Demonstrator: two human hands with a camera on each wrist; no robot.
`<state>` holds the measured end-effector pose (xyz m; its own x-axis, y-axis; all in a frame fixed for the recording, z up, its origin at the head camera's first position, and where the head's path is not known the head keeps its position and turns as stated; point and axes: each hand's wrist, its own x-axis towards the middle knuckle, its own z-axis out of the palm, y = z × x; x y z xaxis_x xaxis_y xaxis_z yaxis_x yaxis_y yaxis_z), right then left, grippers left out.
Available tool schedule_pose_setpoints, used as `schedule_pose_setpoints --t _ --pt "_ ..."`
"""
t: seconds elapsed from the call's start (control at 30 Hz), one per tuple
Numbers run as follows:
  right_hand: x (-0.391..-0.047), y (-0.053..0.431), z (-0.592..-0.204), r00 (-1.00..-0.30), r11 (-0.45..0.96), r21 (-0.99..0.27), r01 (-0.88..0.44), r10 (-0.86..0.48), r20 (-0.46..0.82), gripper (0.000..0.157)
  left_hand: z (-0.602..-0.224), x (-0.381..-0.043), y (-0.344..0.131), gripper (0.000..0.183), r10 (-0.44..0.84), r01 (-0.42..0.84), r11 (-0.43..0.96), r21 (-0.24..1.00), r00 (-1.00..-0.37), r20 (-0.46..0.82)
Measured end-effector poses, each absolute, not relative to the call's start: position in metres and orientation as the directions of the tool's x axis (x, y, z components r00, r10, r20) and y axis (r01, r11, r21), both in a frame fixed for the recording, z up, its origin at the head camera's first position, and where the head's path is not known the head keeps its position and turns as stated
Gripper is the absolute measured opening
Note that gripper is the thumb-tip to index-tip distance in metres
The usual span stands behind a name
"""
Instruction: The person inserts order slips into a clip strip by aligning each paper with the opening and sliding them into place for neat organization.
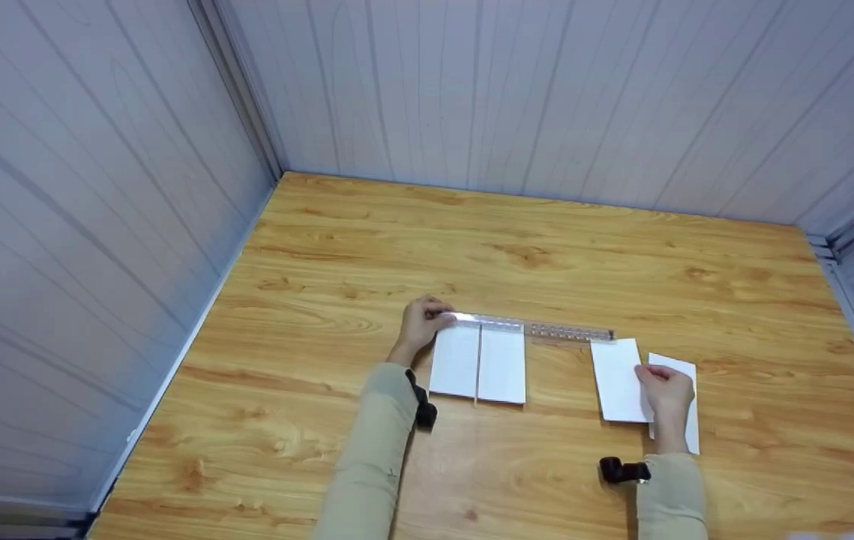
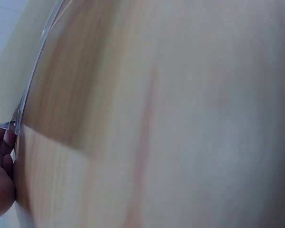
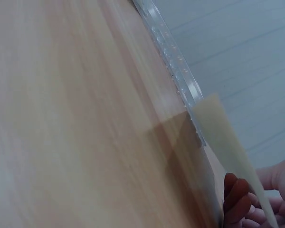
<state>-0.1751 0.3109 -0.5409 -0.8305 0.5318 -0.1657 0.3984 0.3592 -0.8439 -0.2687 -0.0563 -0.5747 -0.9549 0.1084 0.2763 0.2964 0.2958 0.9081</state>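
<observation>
A long clear plastic strip point(image 1: 569, 331) with a row of round marks lies across the table. My left hand point(image 1: 423, 322) pinches its left end; in the left wrist view the fingers point(image 2: 8, 137) meet the clear edge. Two white cards point(image 1: 455, 360) stretch side by side below the strip, with a narrow gap between them. My right hand point(image 1: 668, 390) pinches another white card point(image 1: 616, 379) by its right edge. In the right wrist view this card point(image 3: 223, 133) is tilted, its top corner overlapping the strip's end. One more white card point(image 1: 689, 367) is partly hidden behind the right hand.
The wood-grain table point(image 1: 367, 240) is bordered by pale panel walls point(image 1: 471, 97) at the back and sides. A black wrist camera point(image 1: 425, 412) sits on the left sleeve, and another point(image 1: 612, 470) on the right. A pale blurred thing point(image 1: 835, 535) shows at the bottom right edge.
</observation>
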Motion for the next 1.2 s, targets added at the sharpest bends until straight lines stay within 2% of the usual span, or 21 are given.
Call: schedule_pose_setpoints --t 0.27,0.5,0.77,1.0,1.2 --pt "-0.177 0.307 -0.54 -0.827 0.364 -0.825 0.432 0.525 -0.201 0.029 -0.555 -0.258 -0.055 0.01 0.12 0.322 0.235 0.917 -0.946 0.302" --pt "-0.179 0.304 -0.542 -0.837 0.397 -0.82 0.413 0.519 -0.17 0.03 -0.539 -0.249 -0.055 0.012 0.126 0.312 0.227 0.923 -0.949 0.289" --pt "-0.182 0.301 -0.545 -0.847 0.385 -0.83 0.404 0.5 -0.18 0.03 -0.542 -0.252 -0.054 0.013 0.122 0.294 0.226 0.929 -0.955 0.272" --pt "-0.184 0.299 -0.545 -0.85 0.39 -0.818 0.423 0.485 -0.208 0.032 -0.572 -0.268 -0.056 0.012 0.104 0.286 0.252 0.925 -0.958 0.267" --pt "-0.185 0.298 -0.545 -0.853 0.4 -0.815 0.419 0.482 -0.202 0.031 -0.576 -0.269 -0.056 0.012 0.105 0.306 0.277 0.911 -0.952 0.288"
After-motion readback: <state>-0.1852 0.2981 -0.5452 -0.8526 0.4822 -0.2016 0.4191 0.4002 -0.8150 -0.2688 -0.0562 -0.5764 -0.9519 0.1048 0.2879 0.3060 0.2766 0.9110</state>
